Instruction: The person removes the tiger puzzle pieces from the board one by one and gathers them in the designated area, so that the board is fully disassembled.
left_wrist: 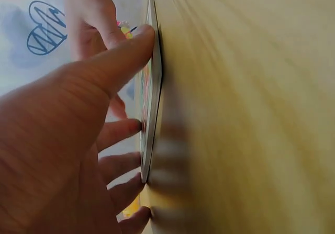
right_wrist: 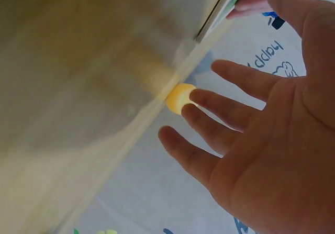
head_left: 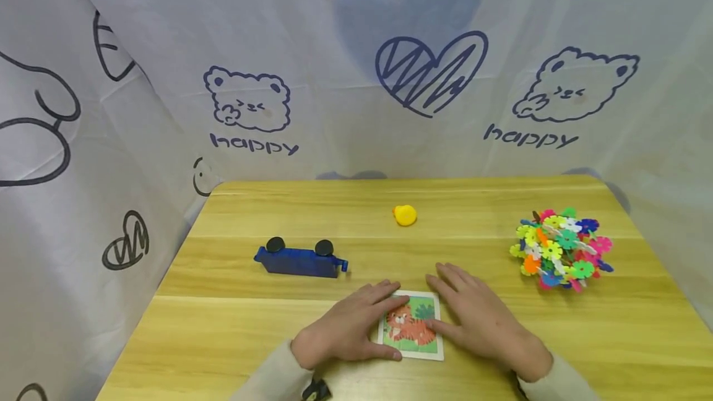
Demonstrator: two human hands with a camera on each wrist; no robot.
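A square picture puzzle (head_left: pixel 413 333) with a white border and an orange tiger on green lies flat near the table's front edge. My left hand (head_left: pixel 353 325) lies at its left side, thumb at the lower left corner, fingers over the upper left. In the left wrist view, the left hand (left_wrist: pixel 68 119) touches the puzzle's edge (left_wrist: pixel 153 87) with thumb and fingertips. On the other side is my right hand (head_left: pixel 487 323), its thumb over the picture's right part and its fingers spread beyond the upper right corner. The right wrist view shows the right hand (right_wrist: pixel 277 124) with relaxed, separated fingers.
A blue toy vehicle (head_left: pixel 301 262) with black wheels lies left of centre on the wooden table (head_left: pixel 223 339). A yellow toy duck (head_left: pixel 406 215) sits towards the back. On the right is a cluster of colourful flower-shaped pieces (head_left: pixel 562 249). Printed cloth (head_left: pixel 345 110) hangs behind.
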